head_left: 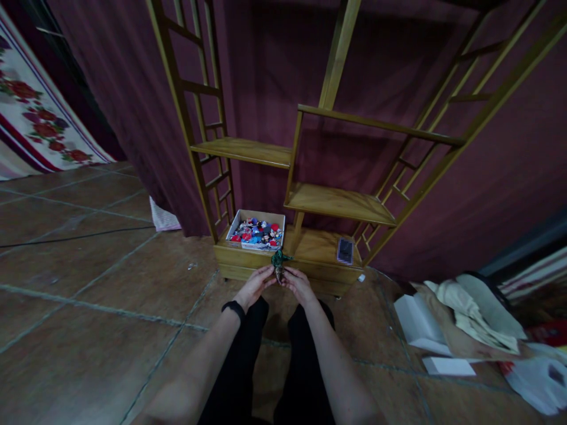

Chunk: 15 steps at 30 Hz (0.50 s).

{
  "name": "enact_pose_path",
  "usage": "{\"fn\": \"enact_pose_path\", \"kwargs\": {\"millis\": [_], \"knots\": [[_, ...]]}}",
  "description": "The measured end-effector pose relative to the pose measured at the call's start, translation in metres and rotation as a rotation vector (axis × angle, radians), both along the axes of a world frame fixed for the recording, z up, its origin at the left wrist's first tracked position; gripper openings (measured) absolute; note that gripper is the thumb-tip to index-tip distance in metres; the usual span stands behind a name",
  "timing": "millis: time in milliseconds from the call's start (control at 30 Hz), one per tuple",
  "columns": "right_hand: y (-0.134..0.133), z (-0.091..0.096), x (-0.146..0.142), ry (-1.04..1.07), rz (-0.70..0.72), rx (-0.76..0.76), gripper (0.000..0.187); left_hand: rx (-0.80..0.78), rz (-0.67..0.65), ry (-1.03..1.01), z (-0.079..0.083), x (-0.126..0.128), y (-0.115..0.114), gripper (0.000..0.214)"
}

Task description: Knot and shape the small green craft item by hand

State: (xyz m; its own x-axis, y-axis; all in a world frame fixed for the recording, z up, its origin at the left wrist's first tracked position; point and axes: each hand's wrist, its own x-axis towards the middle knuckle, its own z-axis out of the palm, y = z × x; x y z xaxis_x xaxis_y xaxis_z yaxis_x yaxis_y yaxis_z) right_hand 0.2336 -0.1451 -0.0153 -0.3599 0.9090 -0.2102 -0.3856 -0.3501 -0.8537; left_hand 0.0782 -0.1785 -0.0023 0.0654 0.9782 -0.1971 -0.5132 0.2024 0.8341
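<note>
Both my hands meet in front of a low wooden shelf unit [319, 203]. My left hand [256, 285] and my right hand [298, 283] pinch a small figure [279, 264] with a green top and a brownish body between their fingertips, just before the shelf's bottom board. A black band sits on my left wrist. Behind the figure, on the bottom board, stands a white box [256, 231] full of several small colourful toys in red, blue and purple.
A small dark card [345, 250] lies on the bottom board to the right. Cloth, white boxes and bags [460, 324] are heaped on the tiled floor at right. A dark red curtain hangs behind the shelf. A flowered fabric [35, 112] hangs far left.
</note>
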Motion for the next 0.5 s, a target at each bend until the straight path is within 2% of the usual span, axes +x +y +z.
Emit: {"fn": "enact_pose_path", "kwargs": {"millis": [300, 500], "knots": [[0.009, -0.015, -0.001, -0.038, -0.204, 0.016, 0.044, 0.011, -0.011, 0.022, 0.001, 0.002, 0.0, 0.041], [0.01, -0.016, -0.002, -0.078, -0.231, 0.058, 0.049, 0.0, 0.032, 0.068, -0.005, 0.006, 0.005, 0.047]]}}
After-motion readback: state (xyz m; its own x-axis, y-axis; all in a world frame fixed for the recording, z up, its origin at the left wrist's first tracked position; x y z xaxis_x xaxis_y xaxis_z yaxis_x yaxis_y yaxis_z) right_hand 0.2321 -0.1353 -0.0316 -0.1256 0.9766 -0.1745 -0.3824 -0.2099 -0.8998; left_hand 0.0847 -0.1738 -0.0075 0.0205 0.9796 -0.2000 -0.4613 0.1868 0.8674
